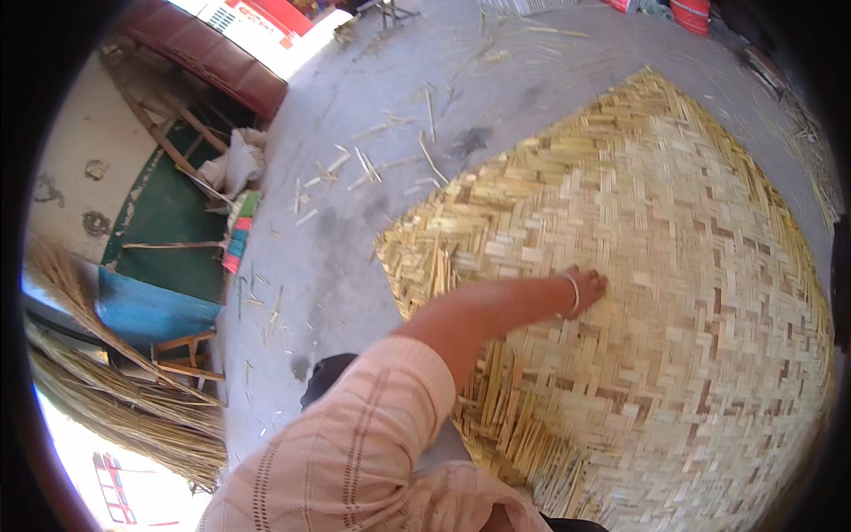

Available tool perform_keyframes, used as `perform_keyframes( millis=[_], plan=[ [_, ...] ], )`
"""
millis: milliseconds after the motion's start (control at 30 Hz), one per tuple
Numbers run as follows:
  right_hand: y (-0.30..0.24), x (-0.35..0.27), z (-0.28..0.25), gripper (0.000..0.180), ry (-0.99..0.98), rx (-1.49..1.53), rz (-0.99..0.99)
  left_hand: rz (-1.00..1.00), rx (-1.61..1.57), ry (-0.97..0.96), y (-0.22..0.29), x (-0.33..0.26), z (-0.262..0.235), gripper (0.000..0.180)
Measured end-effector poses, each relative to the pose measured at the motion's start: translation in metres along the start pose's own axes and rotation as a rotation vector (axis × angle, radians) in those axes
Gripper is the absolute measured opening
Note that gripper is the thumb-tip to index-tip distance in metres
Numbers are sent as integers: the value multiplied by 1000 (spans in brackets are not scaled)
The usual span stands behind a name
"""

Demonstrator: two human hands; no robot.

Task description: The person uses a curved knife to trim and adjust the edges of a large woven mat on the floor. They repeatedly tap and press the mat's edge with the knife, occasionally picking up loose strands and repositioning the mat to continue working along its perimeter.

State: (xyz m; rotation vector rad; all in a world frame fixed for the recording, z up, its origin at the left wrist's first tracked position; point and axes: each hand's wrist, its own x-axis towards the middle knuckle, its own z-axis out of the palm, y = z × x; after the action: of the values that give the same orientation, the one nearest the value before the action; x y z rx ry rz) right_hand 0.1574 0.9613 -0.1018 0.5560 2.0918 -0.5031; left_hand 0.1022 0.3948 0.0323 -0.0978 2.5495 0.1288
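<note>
My left hand lies palm down on a large woven mat of pale split strips in a zigzag weave. The fingers look slightly spread and foreshortened, with nothing visible in them. A light bangle circles the wrist. My arm, in a peach sleeve, reaches across the mat's near left side. Loose, unwoven strip ends stick out along that edge, below my forearm. My right hand is out of the picture.
Cut strip scraps litter the grey floor. At the left, bundled long stalks lie near a small wooden frame. A maroon padded seat stands at the upper left, and a red container at the far right.
</note>
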Motion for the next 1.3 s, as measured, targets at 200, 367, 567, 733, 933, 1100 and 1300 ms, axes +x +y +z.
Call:
perform_keyframes(
  millis=[200, 367, 567, 733, 933, 1100, 1300],
  plan=[
    [51, -85, -76, 69, -158, 453, -17, -81, -215, 220, -95, -42, -16, 50],
    [-55, -161, -87, 51, -75, 459, -306, -456, -498, 537, -184, -155, 36, 42],
    [-229, -269, -51, 67, -249, -387, -821, -811, -881, 960, -196, -247, 132, 39],
    [-301, -318, 39, 66, -480, -560, -1198, -926, -753, 1353, -197, -252, 145, 42],
    [-292, -336, 110, 66, -694, -521, -1127, -742, -1589, 631, -168, -255, 160, 40],
    [-275, -335, 129, 66, -727, -706, -954, -672, -1495, 432, -165, -252, 161, 33],
    [-265, -334, 149, 65, -802, -682, -1272, -594, -1714, 485, -168, -251, 175, 24]
  ],
)
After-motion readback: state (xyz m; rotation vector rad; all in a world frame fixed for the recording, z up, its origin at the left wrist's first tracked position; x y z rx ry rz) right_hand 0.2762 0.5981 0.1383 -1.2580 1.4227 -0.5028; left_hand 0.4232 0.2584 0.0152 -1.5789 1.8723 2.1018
